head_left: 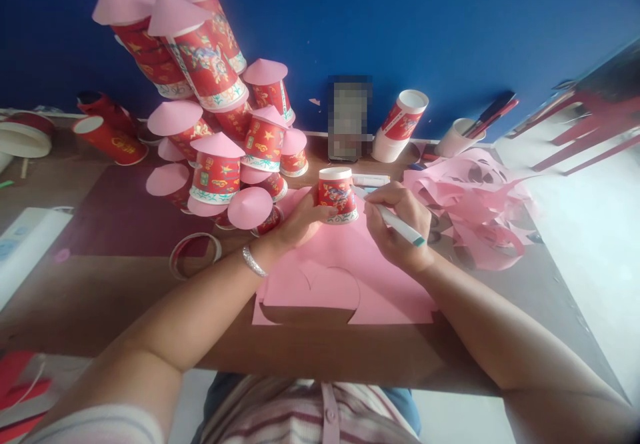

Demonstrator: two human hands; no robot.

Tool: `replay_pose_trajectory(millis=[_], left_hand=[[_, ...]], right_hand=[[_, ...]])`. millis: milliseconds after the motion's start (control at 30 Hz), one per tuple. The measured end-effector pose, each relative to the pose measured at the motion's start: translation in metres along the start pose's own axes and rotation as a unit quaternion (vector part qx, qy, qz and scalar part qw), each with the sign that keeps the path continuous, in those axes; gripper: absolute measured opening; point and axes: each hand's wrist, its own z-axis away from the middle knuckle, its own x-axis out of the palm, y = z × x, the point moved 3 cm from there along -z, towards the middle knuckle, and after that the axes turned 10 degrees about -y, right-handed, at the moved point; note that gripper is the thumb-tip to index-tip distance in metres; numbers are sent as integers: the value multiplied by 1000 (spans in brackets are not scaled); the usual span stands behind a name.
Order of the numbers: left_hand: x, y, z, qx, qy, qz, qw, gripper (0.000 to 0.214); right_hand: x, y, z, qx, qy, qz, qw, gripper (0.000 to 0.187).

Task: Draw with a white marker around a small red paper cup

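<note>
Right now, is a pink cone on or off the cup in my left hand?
Off: the cup shows a bare white top; nearby cups wear pink cones.

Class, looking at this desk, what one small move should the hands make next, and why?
Probably the left hand should turn the cup slightly: its lower band is marked in green on the side facing us, its far side is hidden, and the right hand holds a pen angled toward it.
</note>
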Motion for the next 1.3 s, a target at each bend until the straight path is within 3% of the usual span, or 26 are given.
replay_pose_trajectory(millis=[433,667,867,1100,1300], left_hand=[[-4,-5,1,-18,17,2,1000,55],[-2,-4,0,-14,-7,5,1000,43],[-1,-2,-1,-6,1,8,1000,49],[-2,-5,-1,6,-15,2,1000,42],[-5,-7,-2,0,7,-5,1000,37]], right_hand=[[1,5,1,13,-9,-26,1000,4],[3,3,2,21,-13,-14,1000,7],[1,6,2,14,-22,-20,999,6],[2,7,2,13,-24,-1,1000,2],[3,5,3,2,-15,8,1000,5]])
